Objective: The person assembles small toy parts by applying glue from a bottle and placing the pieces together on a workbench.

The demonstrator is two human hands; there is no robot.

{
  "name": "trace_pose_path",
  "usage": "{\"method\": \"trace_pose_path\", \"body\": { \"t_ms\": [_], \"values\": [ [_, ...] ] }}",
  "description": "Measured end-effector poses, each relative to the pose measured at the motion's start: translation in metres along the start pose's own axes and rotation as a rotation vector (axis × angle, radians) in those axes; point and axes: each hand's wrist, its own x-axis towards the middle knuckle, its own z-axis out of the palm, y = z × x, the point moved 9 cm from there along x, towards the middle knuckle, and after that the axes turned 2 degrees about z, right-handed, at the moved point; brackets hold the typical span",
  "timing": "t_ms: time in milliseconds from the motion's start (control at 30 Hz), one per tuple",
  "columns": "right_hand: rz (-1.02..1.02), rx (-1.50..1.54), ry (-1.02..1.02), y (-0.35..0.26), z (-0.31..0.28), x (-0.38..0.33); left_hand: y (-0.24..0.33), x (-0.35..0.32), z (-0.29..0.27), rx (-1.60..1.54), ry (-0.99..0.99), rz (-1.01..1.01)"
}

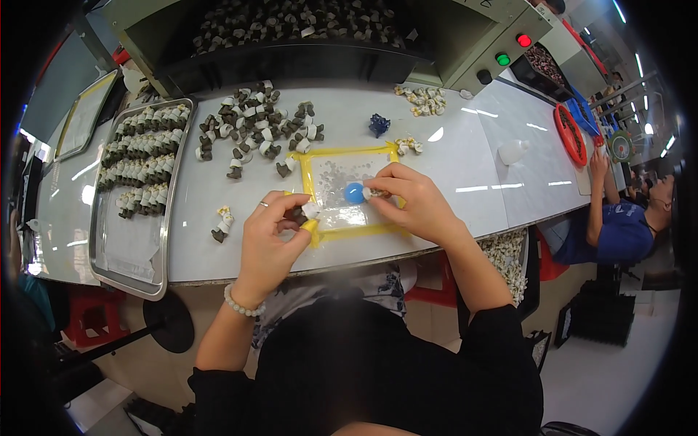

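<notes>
Near the left edge of a yellow-taped mat (342, 229), my left hand (273, 236) is closed on a small white-and-dark figurine body (310, 211). My right hand (411, 200) is over the mat's right half, pinching a small whitish figurine piece (368, 194); my fingers hide part of it. Right beside that piece lies a round bright-blue spot (353, 192); whether they touch I cannot tell. Cloudy dabs mark the mat's far half. A lone figurine (222, 224) with a white-and-yellow top lies left of my left hand.
White-and-dark bodies (251, 120) are heaped beyond the mat, beside a dark blue lump (379, 125) and white-yellow pieces (423, 100). At left, a metal tray (166, 254) holds rows of figurines. A white bottle (513, 151) stands right. Another person (618, 231) sits farther right, by a red tray (570, 136).
</notes>
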Motion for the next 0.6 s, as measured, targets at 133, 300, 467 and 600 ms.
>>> {"method": "trace_pose_path", "body": {
  "t_ms": [133,300,467,600],
  "values": [
    [-0.128,-0.113,-0.033,-0.01,0.01,0.009,-0.017,-0.01,0.015,-0.426,0.037,-0.1],
    [-0.139,-0.193,-0.098,-0.014,0.015,0.016,-0.026,-0.009,0.026,-0.586,0.045,-0.126],
    [-0.104,-0.123,-0.063,-0.014,0.012,0.014,-0.035,-0.01,0.033,-0.609,0.043,-0.162],
    [0.045,0.195,0.003,0.0,0.005,0.006,-0.043,-0.013,0.032,-0.589,0.047,-0.195]
  ]
}}
